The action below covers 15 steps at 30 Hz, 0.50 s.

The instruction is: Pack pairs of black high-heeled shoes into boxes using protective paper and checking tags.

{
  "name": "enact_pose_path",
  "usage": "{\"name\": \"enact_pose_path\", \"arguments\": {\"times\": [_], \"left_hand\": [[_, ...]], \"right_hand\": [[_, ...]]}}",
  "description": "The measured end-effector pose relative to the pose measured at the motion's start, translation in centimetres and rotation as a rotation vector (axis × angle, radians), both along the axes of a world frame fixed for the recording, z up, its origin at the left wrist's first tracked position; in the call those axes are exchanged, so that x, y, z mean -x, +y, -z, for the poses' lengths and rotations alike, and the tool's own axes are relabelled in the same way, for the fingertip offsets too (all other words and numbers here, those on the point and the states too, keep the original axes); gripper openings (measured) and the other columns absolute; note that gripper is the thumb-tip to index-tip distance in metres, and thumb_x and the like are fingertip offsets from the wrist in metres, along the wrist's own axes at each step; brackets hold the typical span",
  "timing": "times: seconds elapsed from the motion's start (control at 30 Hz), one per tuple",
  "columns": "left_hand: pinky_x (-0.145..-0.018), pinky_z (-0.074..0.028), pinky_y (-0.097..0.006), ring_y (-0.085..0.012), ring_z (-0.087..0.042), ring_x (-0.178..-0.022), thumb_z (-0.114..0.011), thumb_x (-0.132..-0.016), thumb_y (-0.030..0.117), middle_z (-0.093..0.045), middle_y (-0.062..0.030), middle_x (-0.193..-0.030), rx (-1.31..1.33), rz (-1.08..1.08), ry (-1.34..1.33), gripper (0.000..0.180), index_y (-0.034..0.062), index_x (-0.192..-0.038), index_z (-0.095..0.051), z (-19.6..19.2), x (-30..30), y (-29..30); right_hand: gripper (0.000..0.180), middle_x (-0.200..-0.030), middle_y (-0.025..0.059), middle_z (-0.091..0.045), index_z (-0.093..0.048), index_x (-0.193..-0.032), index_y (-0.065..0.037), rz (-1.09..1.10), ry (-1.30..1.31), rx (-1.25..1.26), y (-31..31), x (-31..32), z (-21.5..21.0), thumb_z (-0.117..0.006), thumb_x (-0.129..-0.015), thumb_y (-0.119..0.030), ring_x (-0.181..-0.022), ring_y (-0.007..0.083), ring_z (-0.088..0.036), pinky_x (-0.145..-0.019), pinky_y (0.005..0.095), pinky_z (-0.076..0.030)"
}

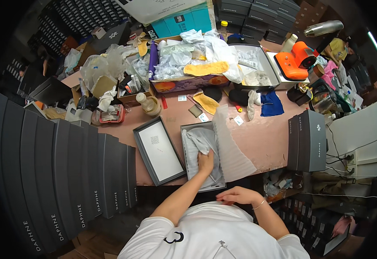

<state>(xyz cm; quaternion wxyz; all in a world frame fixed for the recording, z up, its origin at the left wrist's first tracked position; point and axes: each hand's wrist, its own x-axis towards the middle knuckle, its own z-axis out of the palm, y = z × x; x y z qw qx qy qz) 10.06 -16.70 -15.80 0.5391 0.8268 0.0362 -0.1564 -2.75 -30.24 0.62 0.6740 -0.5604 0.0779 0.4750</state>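
Note:
An open grey shoebox (185,144) stands in front of me with white tissue paper (197,137) inside. My left hand (205,163) reaches into it, its fingers closed on the crumpled tissue; whatever lies beneath the paper is hidden. A sheet of white foam wrap (233,153) hangs over the box's right side and spreads across the table. My right hand (240,196) hovers by the box's near right corner, fingers loosely stretched and holding nothing. To the left of the box lies its grey lid (160,151), white inside facing up.
Tall stacks of grey shoeboxes (63,172) rise on my left, and more boxes (307,140) stand at the table's right. Behind are a carton of crumpled paper (175,60), a yellow cloth (205,102), a bottle (148,104), a blue cloth (272,103) and an orange device (294,62).

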Motion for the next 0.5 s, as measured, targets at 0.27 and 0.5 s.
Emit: {"name": "enact_pose_path", "arguments": {"times": [0.27, 0.5], "left_hand": [[-0.077, -0.049, -0.037, -0.0286, -0.059, -0.091, -0.067, -0.083, 0.021, -0.057, -0.0202, -0.109, -0.183, -0.122, -0.194, 0.047, -0.0055, -0.118, -0.048, -4.5, -0.1, 15.0], [-0.070, -0.049, -0.044, -0.0443, -0.059, -0.075, -0.056, -0.086, 0.028, -0.062, -0.0216, -0.075, -0.514, 0.254, -0.176, 0.031, -0.0036, -0.086, -0.054, -5.0, -1.0, 14.7]], "right_hand": [[0.072, -0.145, 0.0251, -0.029, -0.019, -0.145, 0.002, 0.657, -0.855, 0.760, -2.4, -9.7, 2.2, -0.050, -0.093, -0.037, -0.133, 0.0345, -0.030, -0.108, 0.0391, -0.025], [0.092, -0.148, 0.0222, -0.027, -0.025, -0.145, -0.003, -0.326, -1.125, 1.239, 8.0, -13.0, 7.1, -0.059, -0.080, -0.058, -0.140, 0.0359, -0.021, -0.111, 0.0566, -0.014]]}}
